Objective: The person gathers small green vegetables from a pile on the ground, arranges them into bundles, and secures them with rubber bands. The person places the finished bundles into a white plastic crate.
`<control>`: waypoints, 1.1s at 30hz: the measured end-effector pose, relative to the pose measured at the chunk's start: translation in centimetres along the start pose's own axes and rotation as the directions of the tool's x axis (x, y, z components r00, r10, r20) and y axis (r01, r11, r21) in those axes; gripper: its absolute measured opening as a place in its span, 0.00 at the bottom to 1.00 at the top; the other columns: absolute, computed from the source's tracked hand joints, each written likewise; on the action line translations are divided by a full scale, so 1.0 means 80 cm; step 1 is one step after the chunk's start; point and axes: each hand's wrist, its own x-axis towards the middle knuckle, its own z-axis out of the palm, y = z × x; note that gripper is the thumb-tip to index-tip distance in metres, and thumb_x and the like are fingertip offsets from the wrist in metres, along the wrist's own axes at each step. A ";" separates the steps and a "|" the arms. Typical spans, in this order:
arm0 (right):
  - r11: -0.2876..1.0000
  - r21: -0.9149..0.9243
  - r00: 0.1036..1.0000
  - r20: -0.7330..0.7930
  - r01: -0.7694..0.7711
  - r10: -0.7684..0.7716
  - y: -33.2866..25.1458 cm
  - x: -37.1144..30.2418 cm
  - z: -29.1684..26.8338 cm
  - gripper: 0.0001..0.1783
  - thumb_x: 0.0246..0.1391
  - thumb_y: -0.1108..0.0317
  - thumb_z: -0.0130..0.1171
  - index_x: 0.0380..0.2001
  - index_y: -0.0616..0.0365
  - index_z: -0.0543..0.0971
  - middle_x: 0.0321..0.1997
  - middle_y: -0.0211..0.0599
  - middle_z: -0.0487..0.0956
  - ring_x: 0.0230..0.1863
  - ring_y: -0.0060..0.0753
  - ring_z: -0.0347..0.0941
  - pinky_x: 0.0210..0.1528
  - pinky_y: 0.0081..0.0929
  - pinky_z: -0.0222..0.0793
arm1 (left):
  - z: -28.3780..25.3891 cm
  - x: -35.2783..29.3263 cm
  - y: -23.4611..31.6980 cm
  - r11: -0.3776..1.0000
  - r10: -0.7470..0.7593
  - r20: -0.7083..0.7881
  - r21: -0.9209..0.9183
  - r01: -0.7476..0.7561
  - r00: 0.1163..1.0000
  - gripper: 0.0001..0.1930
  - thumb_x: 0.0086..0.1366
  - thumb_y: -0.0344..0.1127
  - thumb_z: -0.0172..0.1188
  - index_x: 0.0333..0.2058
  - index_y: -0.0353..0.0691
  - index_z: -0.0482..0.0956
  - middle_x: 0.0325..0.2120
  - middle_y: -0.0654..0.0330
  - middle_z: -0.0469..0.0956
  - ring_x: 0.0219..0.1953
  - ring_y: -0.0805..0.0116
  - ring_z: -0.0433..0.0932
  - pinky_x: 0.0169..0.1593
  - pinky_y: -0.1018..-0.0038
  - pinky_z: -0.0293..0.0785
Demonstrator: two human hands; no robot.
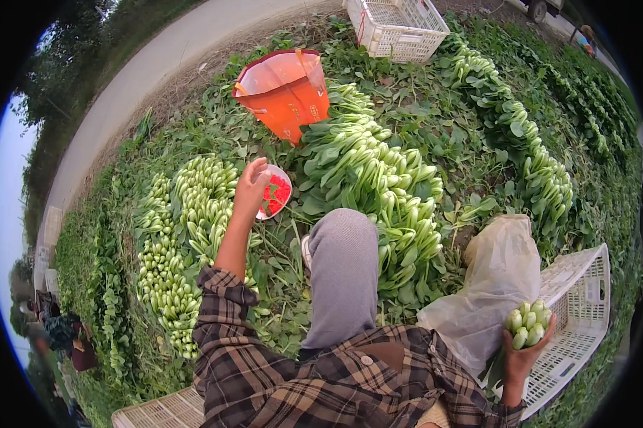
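Note:
Curled round a bunch of bok choy (528, 324), my right hand (521, 360) is at the lower right, beside a white plastic crate. The pale green stem ends face up, and the leaves are mostly hidden below. My left hand (251, 187) is at the left edge of a white bowl (286, 180) of small red pieces (277, 192), too small to name. Its fingers are bent and apart from the thumb, with nothing visible between them. Laid-out bok choy (400, 200) forms a thick row right of the bowl, and more bok choy (168, 274) lies to the left.
An orange bag (289, 107) stands open beyond the bowl. Clear plastic sheeting (496, 267) drapes by the right crate (574, 314). Another white crate (403, 43) sits at the far end. A further bok choy row (517, 128) runs at right. Another person (68, 332) is at far left.

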 end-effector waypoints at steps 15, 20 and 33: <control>0.928 -0.336 0.986 -0.010 -0.162 0.168 -0.041 0.006 0.001 0.66 0.28 0.61 0.78 0.66 0.58 0.45 0.62 0.51 0.57 0.62 0.50 0.57 0.65 0.41 0.52 | 0.104 0.021 -0.397 0.543 -0.057 0.209 0.827 -0.145 0.976 0.17 0.51 0.29 0.55 0.40 0.27 0.78 0.55 0.33 0.64 0.56 0.37 0.64 0.60 0.55 0.59; 0.967 -0.253 0.996 0.070 -0.030 0.049 -0.064 0.037 -0.001 0.63 0.29 0.57 0.79 0.63 0.57 0.48 0.58 0.52 0.61 0.58 0.51 0.63 0.59 0.41 0.61 | 0.094 0.026 -0.452 0.490 0.050 0.143 0.859 -0.149 0.988 0.12 0.54 0.29 0.53 0.37 0.32 0.79 0.40 0.43 0.76 0.39 0.49 0.77 0.40 0.60 0.75; 0.985 -0.173 0.999 0.029 0.022 -0.017 -0.055 0.022 0.001 0.61 0.30 0.55 0.78 0.63 0.58 0.49 0.57 0.55 0.62 0.56 0.55 0.64 0.59 0.42 0.61 | 0.136 0.039 -0.366 0.512 -0.128 0.101 0.859 -0.022 0.987 0.10 0.54 0.27 0.53 0.34 0.33 0.78 0.37 0.46 0.76 0.35 0.54 0.77 0.37 0.64 0.75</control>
